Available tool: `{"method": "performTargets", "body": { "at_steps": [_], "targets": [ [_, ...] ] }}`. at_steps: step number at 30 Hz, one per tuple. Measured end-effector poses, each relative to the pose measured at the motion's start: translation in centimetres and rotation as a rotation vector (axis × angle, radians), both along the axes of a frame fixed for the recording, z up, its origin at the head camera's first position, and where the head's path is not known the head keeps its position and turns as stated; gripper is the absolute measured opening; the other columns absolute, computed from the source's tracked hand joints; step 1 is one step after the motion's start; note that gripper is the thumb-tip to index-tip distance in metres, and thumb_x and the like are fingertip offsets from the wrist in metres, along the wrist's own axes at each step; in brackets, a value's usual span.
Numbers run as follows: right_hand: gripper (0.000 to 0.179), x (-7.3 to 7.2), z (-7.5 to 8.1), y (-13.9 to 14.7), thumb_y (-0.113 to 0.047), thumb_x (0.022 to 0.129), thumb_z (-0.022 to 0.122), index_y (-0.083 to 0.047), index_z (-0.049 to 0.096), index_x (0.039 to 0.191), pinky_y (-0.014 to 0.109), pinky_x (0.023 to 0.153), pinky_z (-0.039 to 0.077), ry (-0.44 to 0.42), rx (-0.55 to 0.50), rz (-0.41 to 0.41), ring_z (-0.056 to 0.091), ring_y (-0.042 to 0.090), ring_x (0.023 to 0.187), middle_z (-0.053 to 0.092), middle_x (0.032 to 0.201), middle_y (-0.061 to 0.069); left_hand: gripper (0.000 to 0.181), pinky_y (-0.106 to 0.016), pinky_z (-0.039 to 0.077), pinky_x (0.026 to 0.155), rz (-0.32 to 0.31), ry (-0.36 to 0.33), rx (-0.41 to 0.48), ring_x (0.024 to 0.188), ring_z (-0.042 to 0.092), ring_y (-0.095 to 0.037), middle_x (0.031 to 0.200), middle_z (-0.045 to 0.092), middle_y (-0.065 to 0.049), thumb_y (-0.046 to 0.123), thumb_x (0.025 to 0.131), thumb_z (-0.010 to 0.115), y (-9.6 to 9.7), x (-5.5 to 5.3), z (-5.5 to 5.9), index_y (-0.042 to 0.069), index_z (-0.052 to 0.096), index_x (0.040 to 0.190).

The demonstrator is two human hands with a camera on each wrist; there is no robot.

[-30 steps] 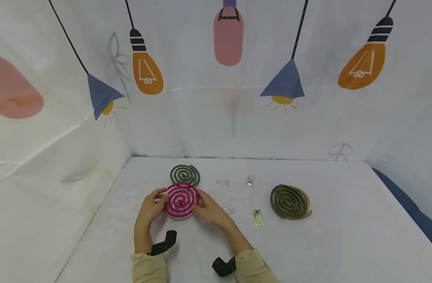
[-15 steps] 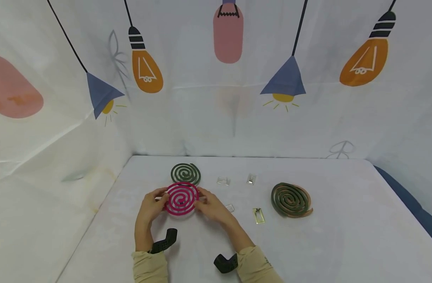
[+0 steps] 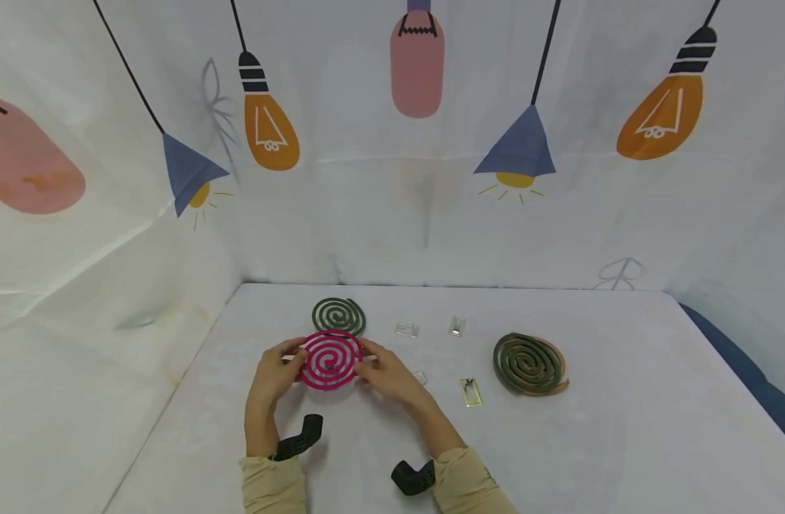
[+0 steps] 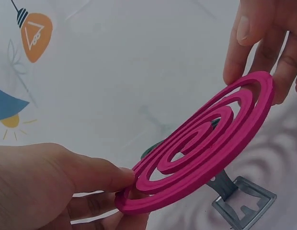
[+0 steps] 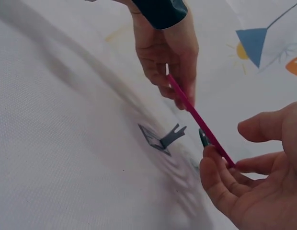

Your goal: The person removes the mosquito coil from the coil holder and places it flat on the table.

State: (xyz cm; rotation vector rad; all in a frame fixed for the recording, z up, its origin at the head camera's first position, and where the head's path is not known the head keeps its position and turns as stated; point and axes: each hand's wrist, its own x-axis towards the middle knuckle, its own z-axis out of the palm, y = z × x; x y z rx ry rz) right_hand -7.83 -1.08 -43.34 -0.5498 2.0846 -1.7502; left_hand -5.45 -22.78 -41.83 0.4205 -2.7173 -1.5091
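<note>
A pink spiral mosquito coil (image 3: 329, 360) is held tilted above the white table by both hands. My left hand (image 3: 275, 371) pinches its left rim between thumb and fingers. At the opposite rim my right hand (image 3: 389, 375) holds it with its fingers; in the right wrist view the right thumb (image 5: 263, 125) stands apart from the coil. Beneath the coil, a grey metal coil stand (image 4: 244, 203) with a raised forked prong sits on the table. Whether the prong touches the coil is unclear. Just behind lies a green mosquito coil (image 3: 338, 315), partly hidden in the wrist views.
Several small metal stands lie right of the hands, including a silver one (image 3: 407, 329), another silver stand (image 3: 457, 326) and a gold one (image 3: 471, 392). A pile of green and brown coils (image 3: 529, 364) lies farther right. A printed white curtain (image 3: 380, 214) borders the table.
The pink coil has risen slightly, and the right thumb has shifted a little up along its rim. Otherwise both hands stay nearly where they were.
</note>
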Motion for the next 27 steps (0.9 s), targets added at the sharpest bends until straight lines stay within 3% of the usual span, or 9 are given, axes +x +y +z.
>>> {"method": "performTargets", "body": {
  "at_steps": [7, 14, 21, 27],
  "targets": [
    [0.052, 0.1, 0.6, 0.5, -0.013, 0.094, 0.054, -0.003, 0.039, 0.142, 0.044, 0.079, 0.052, 0.026, 0.01, 0.0, 0.063, 0.035, 0.093, 0.053, 0.128, 0.02, 0.038, -0.027, 0.056, 0.067, -0.011, 0.004, 0.009, 0.091, 0.061, -0.019, 0.122, 0.056, -0.021, 0.016, 0.096, 0.05, 0.3, 0.0, 0.5, 0.004, 0.052, 0.133],
    [0.05, 0.2, 1.1, 0.9, -0.013, 0.094, 0.054, -0.003, 0.04, 0.141, 0.049, 0.082, 0.051, 0.054, 0.005, 0.008, 0.063, 0.034, 0.096, 0.053, 0.127, 0.018, 0.039, -0.025, 0.056, 0.065, -0.03, 0.012, 0.016, 0.088, 0.061, -0.017, 0.121, 0.056, -0.02, 0.017, 0.096, 0.051, 0.2, 0.3, 1.1, 0.005, 0.052, 0.133],
    [0.049, 0.0, 1.3, 1.2, -0.01, 0.095, 0.051, -0.002, 0.039, 0.141, 0.048, 0.083, 0.052, 0.06, 0.016, 0.015, 0.062, 0.024, 0.095, 0.053, 0.125, 0.019, 0.038, -0.025, 0.056, 0.062, -0.045, 0.033, 0.028, 0.083, 0.062, -0.016, 0.117, 0.056, -0.022, 0.013, 0.095, 0.053, 0.5, 0.4, 1.3, 0.003, 0.053, 0.132],
    [0.048, -0.1, 1.5, 1.8, -0.007, 0.095, 0.05, 0.001, 0.04, 0.141, 0.05, 0.083, 0.052, 0.079, 0.001, 0.005, 0.062, 0.033, 0.097, 0.053, 0.124, 0.023, 0.038, -0.025, 0.056, 0.063, -0.055, 0.051, 0.008, 0.083, 0.062, -0.015, 0.116, 0.057, -0.021, 0.015, 0.095, 0.053, 1.0, 0.1, 1.3, 0.005, 0.053, 0.132]
  ]
}}
